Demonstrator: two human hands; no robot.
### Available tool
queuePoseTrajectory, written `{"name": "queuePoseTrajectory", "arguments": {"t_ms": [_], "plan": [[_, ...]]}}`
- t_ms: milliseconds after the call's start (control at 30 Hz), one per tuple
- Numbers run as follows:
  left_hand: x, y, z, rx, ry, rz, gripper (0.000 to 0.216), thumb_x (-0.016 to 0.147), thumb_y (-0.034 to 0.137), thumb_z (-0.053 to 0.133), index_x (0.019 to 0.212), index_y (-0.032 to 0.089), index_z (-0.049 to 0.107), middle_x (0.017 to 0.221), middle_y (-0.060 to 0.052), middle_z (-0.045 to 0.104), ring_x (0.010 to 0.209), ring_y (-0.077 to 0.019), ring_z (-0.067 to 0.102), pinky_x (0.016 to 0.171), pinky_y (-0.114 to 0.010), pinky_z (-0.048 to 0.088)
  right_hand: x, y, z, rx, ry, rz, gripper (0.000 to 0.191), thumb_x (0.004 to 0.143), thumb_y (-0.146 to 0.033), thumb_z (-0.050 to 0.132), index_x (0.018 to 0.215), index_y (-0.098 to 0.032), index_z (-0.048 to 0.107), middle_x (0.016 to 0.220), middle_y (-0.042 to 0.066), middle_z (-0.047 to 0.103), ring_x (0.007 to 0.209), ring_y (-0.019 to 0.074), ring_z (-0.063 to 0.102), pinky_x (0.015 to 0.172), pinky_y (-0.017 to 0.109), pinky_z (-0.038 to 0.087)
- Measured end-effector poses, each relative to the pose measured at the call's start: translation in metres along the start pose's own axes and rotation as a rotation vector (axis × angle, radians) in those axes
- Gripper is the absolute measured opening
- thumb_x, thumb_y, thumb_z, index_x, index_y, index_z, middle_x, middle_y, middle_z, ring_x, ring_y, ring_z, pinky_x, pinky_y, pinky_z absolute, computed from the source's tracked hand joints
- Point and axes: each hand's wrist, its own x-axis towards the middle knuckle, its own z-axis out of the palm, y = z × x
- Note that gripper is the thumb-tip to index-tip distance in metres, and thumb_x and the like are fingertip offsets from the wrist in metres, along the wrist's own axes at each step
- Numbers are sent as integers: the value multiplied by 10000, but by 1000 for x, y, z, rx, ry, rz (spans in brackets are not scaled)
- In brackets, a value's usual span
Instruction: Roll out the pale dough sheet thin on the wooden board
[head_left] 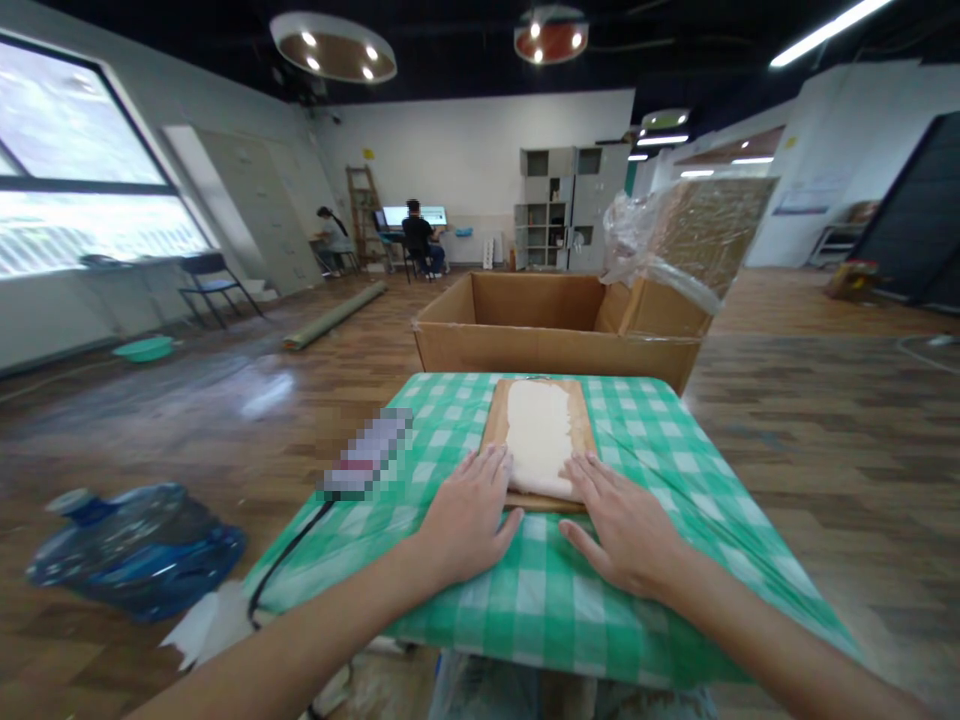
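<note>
Green-checked tablecloth (645, 600), wooden board (577, 420) at its middle.
Pale, flattened dough (538, 435) stretched along the board; left hand (466, 520) and right hand (626, 530) flat, fingers spread, fingertips touching its near edge, gripping nothing.

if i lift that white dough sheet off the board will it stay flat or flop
The dough sheet probably flops: it looks thin and soft, lying flat along the wooden board. It may stick or stretch; both hands have fingertips at its near edge.
</note>
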Motion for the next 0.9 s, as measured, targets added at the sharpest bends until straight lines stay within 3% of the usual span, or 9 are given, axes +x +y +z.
{"name": "queuePoseTrajectory", "arguments": {"t_ms": [233, 367, 533, 667, 767, 900], "plan": [[11, -5, -1, -24, -32, -3, 714, 964, 535, 504, 1505, 73, 448, 1567, -204, 488, 1467, -331, 449, 1230, -464, 335, 25, 19, 13, -44, -22, 29, 700, 1063, -561, 313, 1549, -79, 460, 1569, 192, 481, 1495, 341, 391, 1213, 536, 335], [41, -23, 6, -70, -50, -20, 643, 1017, 552, 421, 1469, 100, 493, 1526, -189, 540, 1432, -311, 495, 1193, -463, 389, 58, 44, 19, -93, -58, 20, 653, 1095, -476, 205, 1497, -76, 527, 1563, 179, 492, 1500, 323, 388, 1224, 524, 322], [75, -38, 18, -80, -54, -48, 513, 1068, 503, 330, 1309, 148, 612, 1446, -159, 616, 1404, -271, 529, 1130, -426, 453, 93, 65, 24, -117, -52, -78, 553, 1100, -370, 220, 1413, -140, 614, 1541, 127, 532, 1514, 284, 371, 1278, 530, 219], [55, -27, 18, -72, -46, -32, 525, 1085, 440, 279, 1408, 119, 540, 1495, -178, 572, 1421, -272, 515, 1150, -434, 438, 89, 65, 23, -85, -50, -104, 579, 1107, -367, 188, 1424, -119, 604, 1540, 131, 532, 1512, 268, 375, 1280, 510, 240], [26, -12, 12, -69, -40, -14, 555, 1077, 448, 317, 1493, 110, 463, 1564, -180, 502, 1450, -282, 483, 1191, -450, 400, 67, 59, 20, -28, -62, -116, 610, 1111, -416, 185, 1487, -93, 541, 1560, 144, 505, 1508, 266, 382, 1261, 493, 293], [4, 0, 8, -64, -38, -10, 578, 1059, 450, 376, 1521, 107, 438, 1604, -174, 451, 1489, -290, 428, 1235, -463, 343, 37, 49, 12, 44, -58, -90, 581, 1099, -461, 269, 1530, -152, 505, 1572, 112, 497, 1495, 268, 405, 1237, 495, 337]]}}
